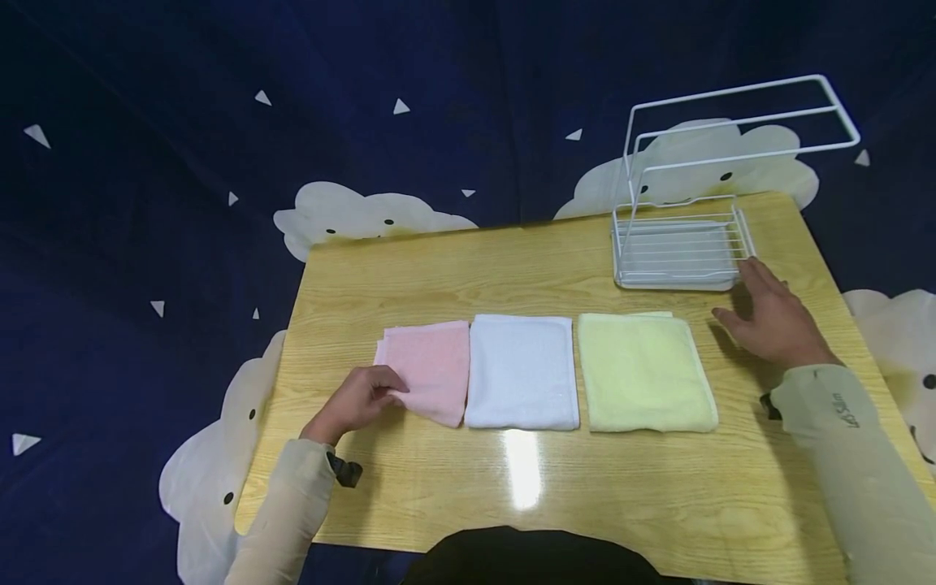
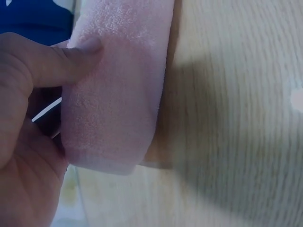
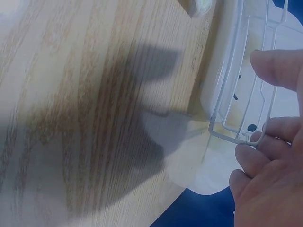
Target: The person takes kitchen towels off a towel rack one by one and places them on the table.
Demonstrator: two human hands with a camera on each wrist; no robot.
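Observation:
My left hand (image 1: 360, 398) pinches the lower left corner of a folded pink towel (image 1: 435, 366), and that corner is lifted from the table. In the left wrist view the thumb lies on top of the pink cloth, with the other fingers hidden beneath. To its right lie a folded white towel (image 1: 522, 374) and a folded yellow towel (image 1: 645, 374). At the back right stands a white wire rack (image 1: 740, 227) with a tray (image 1: 674, 284) in its base. The fingertips of my right hand (image 1: 778, 325) are right at the rack's front right corner, its thumb spread apart.
The wooden table (image 1: 621, 496) holds the three towels in a row. Above the base, the rack's tall wire frame (image 1: 738, 122) leans out to the right. A dark blue curtain (image 1: 453, 73) with cloud shapes hangs behind the table.

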